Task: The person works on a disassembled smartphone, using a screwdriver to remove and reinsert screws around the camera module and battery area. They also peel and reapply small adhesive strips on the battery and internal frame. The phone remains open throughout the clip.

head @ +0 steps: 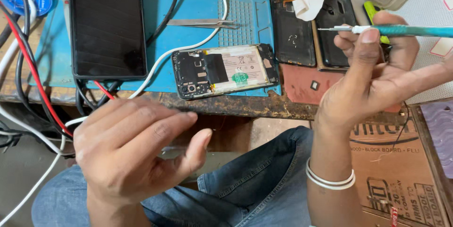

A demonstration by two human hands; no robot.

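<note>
Screwdriver, teal-handled with a white collar and thin metal tip, is lying pinched between the thumb and fingers of the right hand, raised over the bench. Left hand is hovering empty, fingers loosely spread, above the lap. An opened smartphone is resting on the blue mat near the bench edge.

The worn wooden surface carries a blue mat, a reddish pad, and, perhaps, tangled cables.
</note>
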